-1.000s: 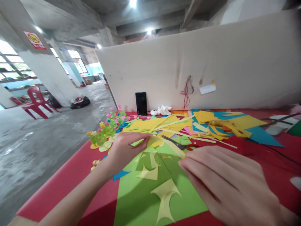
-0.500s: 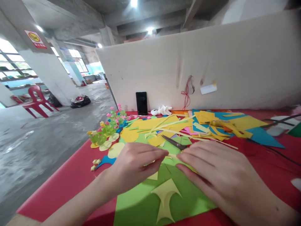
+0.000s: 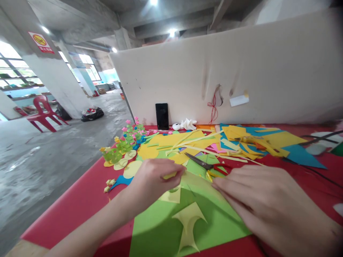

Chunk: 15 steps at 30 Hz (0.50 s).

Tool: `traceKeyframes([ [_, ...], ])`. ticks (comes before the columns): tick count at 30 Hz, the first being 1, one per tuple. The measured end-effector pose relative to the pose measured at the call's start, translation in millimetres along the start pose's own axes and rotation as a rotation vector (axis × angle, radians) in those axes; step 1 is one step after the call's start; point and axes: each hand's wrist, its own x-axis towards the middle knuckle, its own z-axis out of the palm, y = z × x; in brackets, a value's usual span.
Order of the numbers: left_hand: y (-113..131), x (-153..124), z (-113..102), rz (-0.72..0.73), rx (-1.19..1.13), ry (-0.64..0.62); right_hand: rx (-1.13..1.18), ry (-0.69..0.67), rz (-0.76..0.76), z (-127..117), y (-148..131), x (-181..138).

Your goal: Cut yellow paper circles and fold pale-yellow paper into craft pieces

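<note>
My left hand (image 3: pixel 154 180) is closed in a pinch on a small pale yellow paper piece (image 3: pixel 170 175), held just above a large green paper sheet (image 3: pixel 166 228). My right hand (image 3: pixel 264 198) lies on the right part of that sheet with its fingers stretched out and pressed down, holding nothing. Pale yellow cut scraps (image 3: pixel 189 223) lie on the green sheet in front of me. Scissors with a red handle (image 3: pixel 207 165) rest on the table just beyond my fingertips.
The red table (image 3: pixel 80 203) carries a heap of yellow, blue and green paper offcuts (image 3: pixel 241 141) and small paper flowers (image 3: pixel 120 148) at the left. A black phone (image 3: pixel 162 116) leans on the white partition (image 3: pixel 241 71). The table edge drops to a concrete floor at left.
My left hand moved from the far strips down to the green sheet and now pinches a small yellow piece. My right hand shifted slightly right and back, uncovering the scissors.
</note>
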Motion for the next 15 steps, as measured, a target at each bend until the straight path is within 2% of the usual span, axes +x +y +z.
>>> traceKeyframes([
  [4,-16.0,5.0,-4.2,-0.103,0.015,0.011,-0.038,0.035,-0.050,-8.1,17.6,0.6],
  [10,-28.4,7.6,-4.6,-0.162,0.068,0.021,-0.015,0.054,-0.051,-17.2,43.9,-2.2],
  [15,-37.6,6.5,-4.7,-0.218,0.168,0.044,-0.059,0.039,-0.183,-22.2,61.5,-1.9],
])
